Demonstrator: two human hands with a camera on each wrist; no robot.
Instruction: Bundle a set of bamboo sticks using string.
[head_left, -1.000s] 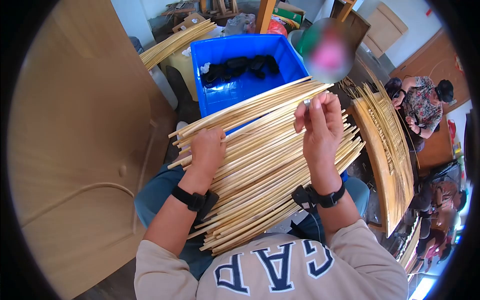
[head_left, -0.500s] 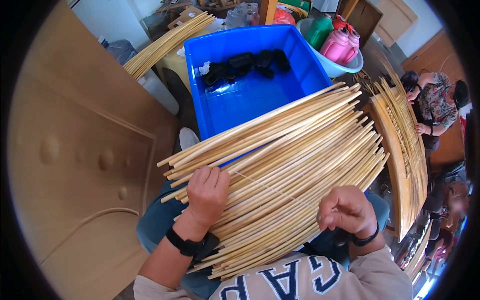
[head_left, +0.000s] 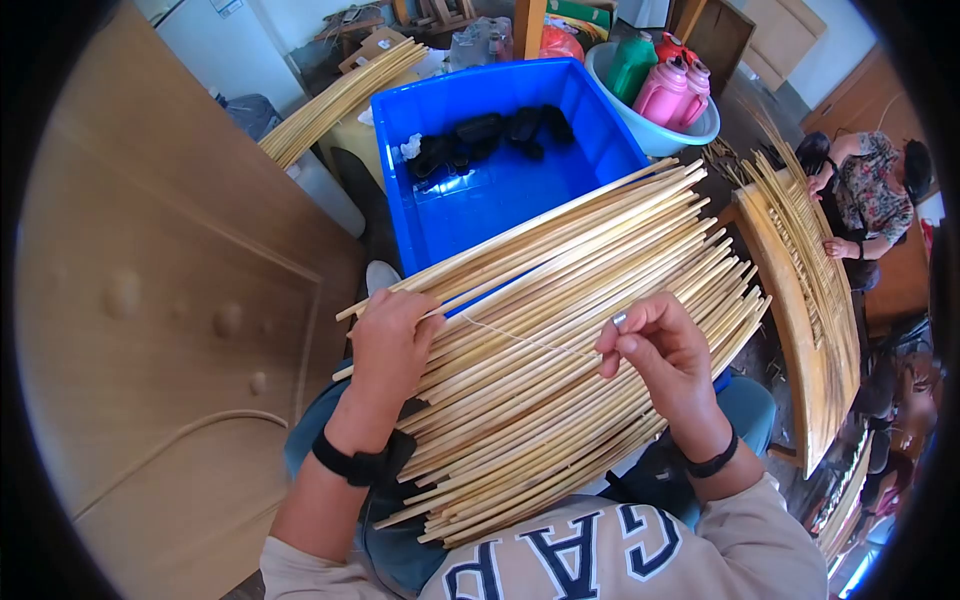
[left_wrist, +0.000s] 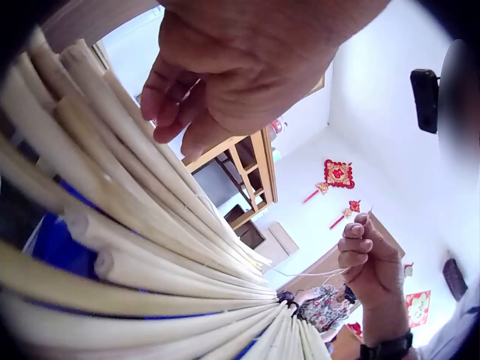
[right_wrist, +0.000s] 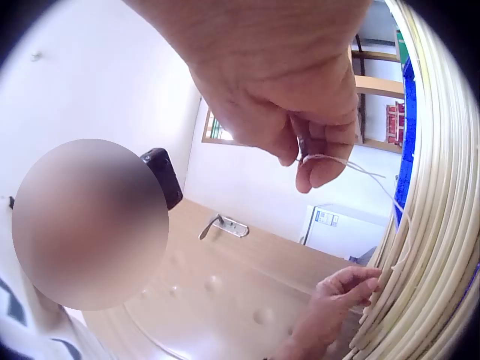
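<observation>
Many pale, peeled sticks lie side by side as a loose mat across the person's lap, with white thread across them. The left hand is at the sticks' left ends, thumb and curled fingers at the edge of a stick. Over the right half of the mat, the right hand pinches a white thread between thumb and fingertips. A metal band shows on one of its fingers. From that pinch the thread runs down to the sticks near the left hand; a short loop hangs at the fingertips.
A blue bin with black items stands just beyond the sticks. Behind it a basin holds pink and green flasks. A wooden door rises at left. At right, another person works by a wooden bench.
The right hand dropped toward the body, drawing the thread out, then rose again over the mat. The left hand shifted slightly along the left ends. The sticks stay on the lap.
</observation>
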